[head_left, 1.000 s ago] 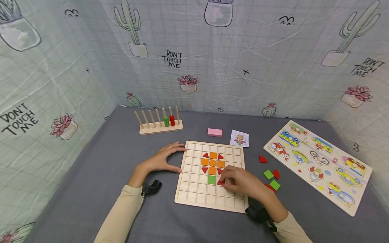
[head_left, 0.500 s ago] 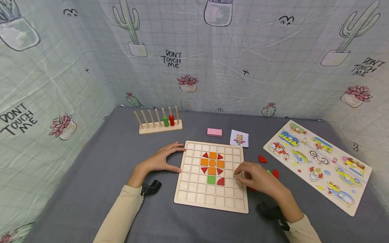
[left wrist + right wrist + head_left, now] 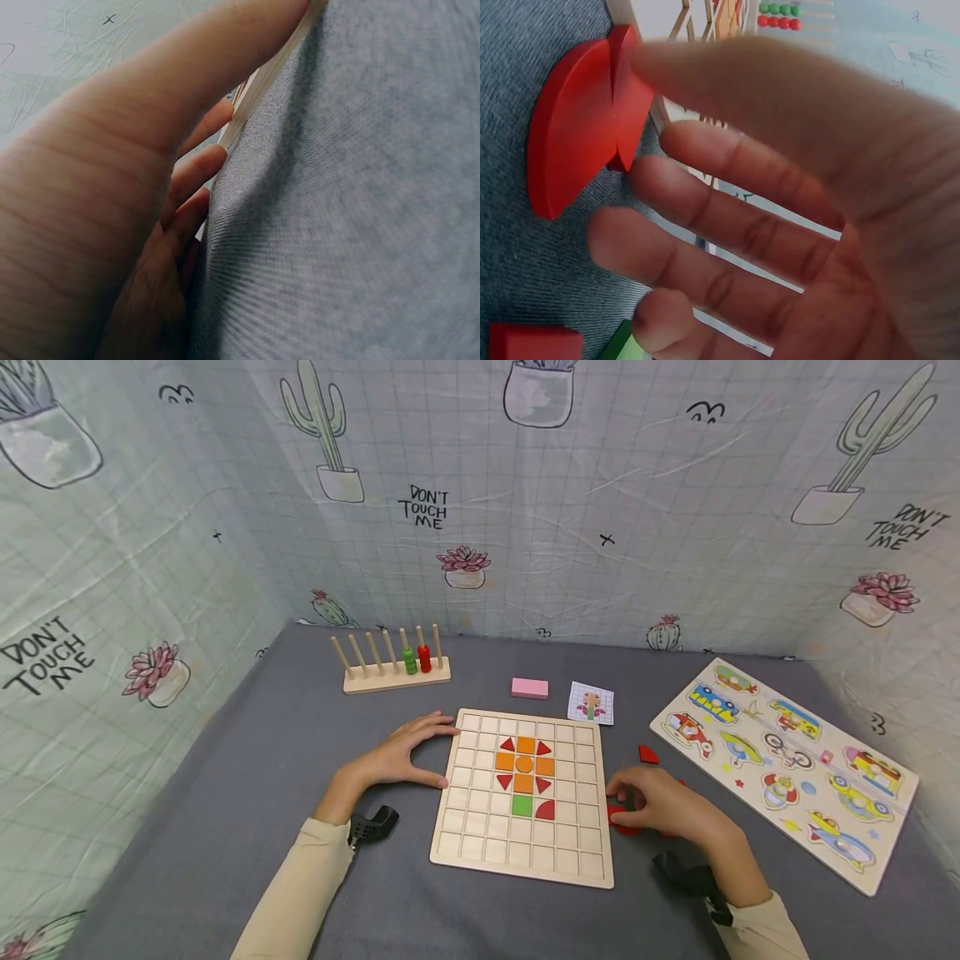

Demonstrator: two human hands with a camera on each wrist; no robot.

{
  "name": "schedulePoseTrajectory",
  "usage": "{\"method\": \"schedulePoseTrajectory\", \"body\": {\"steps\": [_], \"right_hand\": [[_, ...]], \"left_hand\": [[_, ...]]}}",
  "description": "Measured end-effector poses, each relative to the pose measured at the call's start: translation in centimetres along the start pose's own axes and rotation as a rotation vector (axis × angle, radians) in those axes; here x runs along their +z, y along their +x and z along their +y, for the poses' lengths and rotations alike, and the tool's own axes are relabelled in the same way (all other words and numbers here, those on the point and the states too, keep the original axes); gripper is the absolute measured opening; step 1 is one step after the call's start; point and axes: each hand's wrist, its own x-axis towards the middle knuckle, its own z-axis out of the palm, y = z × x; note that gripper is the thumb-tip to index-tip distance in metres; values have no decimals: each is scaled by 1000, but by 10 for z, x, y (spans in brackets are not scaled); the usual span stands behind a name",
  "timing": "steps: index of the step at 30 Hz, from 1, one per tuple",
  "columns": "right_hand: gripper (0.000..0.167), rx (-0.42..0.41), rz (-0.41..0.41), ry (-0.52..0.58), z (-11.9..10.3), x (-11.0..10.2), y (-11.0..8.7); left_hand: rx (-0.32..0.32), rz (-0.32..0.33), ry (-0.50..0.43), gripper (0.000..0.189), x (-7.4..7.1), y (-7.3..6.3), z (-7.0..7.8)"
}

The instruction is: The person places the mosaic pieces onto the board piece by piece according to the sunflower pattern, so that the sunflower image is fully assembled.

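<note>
A wooden grid board (image 3: 476, 822) lies in front of me, bearing a pattern of orange squares around an orange circle (image 3: 524, 764), red triangles, a green square (image 3: 522, 805) and a red quarter-circle (image 3: 546, 810). My left hand (image 3: 397, 756) rests at the board's left edge, thumb and fingers spread along it. Off the right edge, my right hand (image 3: 663, 802) hovers low over loose red pieces (image 3: 626, 828). In the right wrist view its thumb overlaps a flat red piece (image 3: 634, 105) beside a red quarter-circle piece (image 3: 570, 127); the fingers are apart.
Another red quarter-circle (image 3: 648, 754) lies farther back. A pink block (image 3: 530, 688) and a pattern card (image 3: 591, 703) lie behind the board. A peg stand (image 3: 397, 677) with green and red beads stands back left, a vehicle puzzle board (image 3: 753, 793) at right.
My right hand has let go of the red quarter-circle in the cell beside the green square and moved right, off the board to the loose pieces. The left hand stays put.
</note>
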Motion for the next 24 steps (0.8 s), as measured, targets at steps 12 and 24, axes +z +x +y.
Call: {"method": "schedulePoseTrajectory", "body": {"steps": [12,24], "right_hand": [[21,40,43,-39,5,3,0],[24,94,115,-147,6,2,1]], "left_hand": [[-1,0,-3,79,1,0,1],[-1,-5,0,79,0,0,1]]}}
